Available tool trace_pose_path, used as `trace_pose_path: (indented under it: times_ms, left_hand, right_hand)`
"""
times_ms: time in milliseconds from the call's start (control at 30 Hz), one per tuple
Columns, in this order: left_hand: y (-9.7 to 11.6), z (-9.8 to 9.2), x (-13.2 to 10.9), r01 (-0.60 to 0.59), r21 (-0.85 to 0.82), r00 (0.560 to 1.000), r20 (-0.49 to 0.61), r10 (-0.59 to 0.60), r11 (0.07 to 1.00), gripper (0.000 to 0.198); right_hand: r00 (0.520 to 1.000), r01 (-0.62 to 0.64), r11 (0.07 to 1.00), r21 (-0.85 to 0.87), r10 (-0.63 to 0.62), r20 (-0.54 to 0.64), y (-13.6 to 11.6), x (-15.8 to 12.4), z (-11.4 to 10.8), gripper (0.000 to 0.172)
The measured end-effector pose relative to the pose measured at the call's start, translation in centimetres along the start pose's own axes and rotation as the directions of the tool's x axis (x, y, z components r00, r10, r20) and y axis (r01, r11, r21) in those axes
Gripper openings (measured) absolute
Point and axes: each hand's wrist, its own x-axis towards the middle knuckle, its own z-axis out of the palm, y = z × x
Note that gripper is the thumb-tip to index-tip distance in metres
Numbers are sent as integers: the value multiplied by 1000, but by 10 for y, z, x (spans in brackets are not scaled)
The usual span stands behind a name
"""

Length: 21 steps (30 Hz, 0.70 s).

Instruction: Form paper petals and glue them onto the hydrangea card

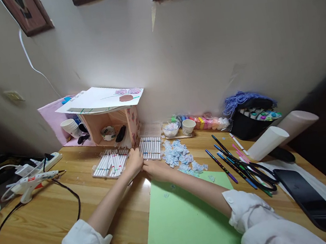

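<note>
Both my arms reach forward across a wooden table [43,217]. My left hand [134,160] rests between two clear trays of white markers, the left tray [110,163] and the right tray [151,147]; its fingers look curled at the right tray's near corner. Just beside it, my right hand [154,166] lies with fingers bent at that tray's front edge. What either hand grips is too small to make out. A pile of small blue-white paper scraps [179,156] lies right of my hands. A green paper sheet [187,218] sits under my right forearm.
A pink open box [112,124] topped with a white drawing stands behind the trays. A glue gun [34,181] with black cord lies left. Coloured pencils and scissors [240,163], a black tablet [308,199], two paper rolls [269,142] and cups [188,126] lie to the right.
</note>
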Motion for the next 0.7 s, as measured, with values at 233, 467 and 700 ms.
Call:
trace_pose_path:
  times_ms: [233, 467, 700]
  left_hand:
    - [-47, -33, -32, -99, -78, 994, -60, 95, 992, 28]
    - [-66, -51, -58, -103, -157, 981, -182, 74, 982, 27]
    - [-47, -50, -93, -178, -212, 981, -116, 156, 961, 20]
  right_hand:
    - [986, 152, 979, -138, -141, 86, 9, 20, 9, 10]
    - [980, 186, 969, -161, -171, 101, 24, 56, -9, 12]
    - [998, -47, 995, -93, 50, 26, 55, 79, -37, 37]
